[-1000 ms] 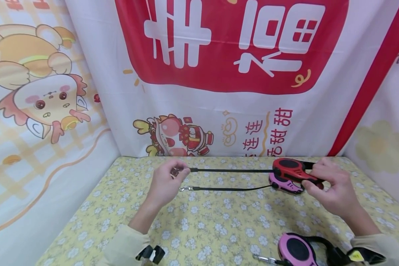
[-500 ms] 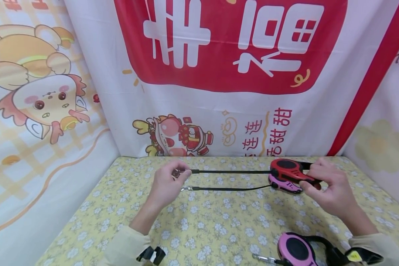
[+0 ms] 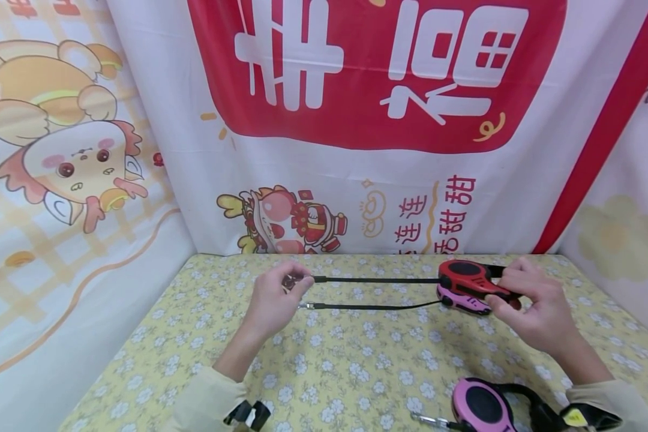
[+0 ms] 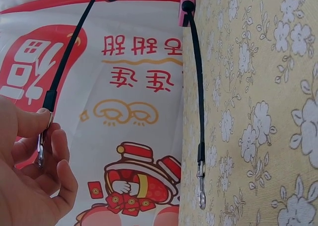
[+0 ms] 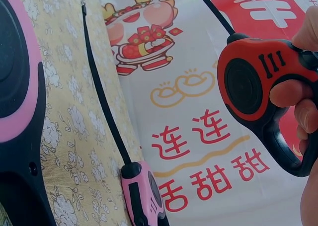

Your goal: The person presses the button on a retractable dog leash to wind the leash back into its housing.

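My right hand (image 3: 534, 306) grips the black handle of a red retractable dog leash (image 3: 467, 277), held above the table; in the right wrist view its red casing (image 5: 243, 82) shows a round black disc. From it a black strap (image 3: 378, 280) runs taut to the left. At the strap's far end my left hand (image 3: 275, 300) pinches the metal snap clip (image 4: 41, 149) between thumb and fingers. Just behind and below the red leash lies a pink retractable leash (image 3: 464, 300), its strap (image 3: 372, 307) stretched left to a metal clip (image 4: 201, 186) on the table.
A second pink leash (image 3: 483, 405) lies near the front right, by my right sleeve, with its metal clip (image 3: 432, 420) pointing left. A flowered yellow cloth (image 3: 356, 366) covers the table. Printed curtains (image 3: 372, 144) hang behind and at the sides.
Both hands have sunk very slightly with the red leash. The left hand has shifted a little right and the red casing a little left. The pink leashes stay where they were.
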The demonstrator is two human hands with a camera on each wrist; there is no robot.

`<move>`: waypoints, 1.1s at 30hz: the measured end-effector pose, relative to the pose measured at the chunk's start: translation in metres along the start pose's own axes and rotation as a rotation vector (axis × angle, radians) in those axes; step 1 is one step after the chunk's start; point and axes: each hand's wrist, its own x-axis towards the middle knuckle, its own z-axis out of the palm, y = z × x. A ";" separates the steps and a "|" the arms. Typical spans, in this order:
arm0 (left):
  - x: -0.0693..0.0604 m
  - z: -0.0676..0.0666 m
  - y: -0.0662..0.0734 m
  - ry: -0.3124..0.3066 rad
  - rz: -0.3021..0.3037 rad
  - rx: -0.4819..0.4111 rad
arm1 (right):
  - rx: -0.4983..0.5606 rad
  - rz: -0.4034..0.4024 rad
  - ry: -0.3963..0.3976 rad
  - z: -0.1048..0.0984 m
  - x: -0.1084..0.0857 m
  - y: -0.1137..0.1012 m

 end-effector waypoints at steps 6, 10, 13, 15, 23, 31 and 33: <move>-0.001 0.002 0.001 -0.010 0.006 -0.009 | 0.014 0.004 -0.013 0.000 0.000 0.002; -0.001 0.003 0.001 -0.016 0.012 -0.010 | 0.017 0.015 -0.022 0.000 -0.001 0.002; -0.001 0.003 0.000 -0.020 0.014 -0.011 | 0.014 0.015 -0.021 0.001 -0.001 0.001; -0.001 0.004 0.000 -0.021 0.013 -0.014 | 0.013 0.017 -0.021 0.002 -0.001 0.001; -0.003 0.005 0.002 -0.025 0.011 -0.019 | 0.014 -0.006 -0.013 0.004 -0.001 -0.001; -0.003 0.007 0.000 -0.031 0.002 -0.012 | 0.024 -0.008 -0.024 0.005 -0.001 -0.002; -0.004 0.007 0.000 -0.029 0.007 -0.009 | 0.024 -0.009 -0.026 0.006 -0.001 -0.002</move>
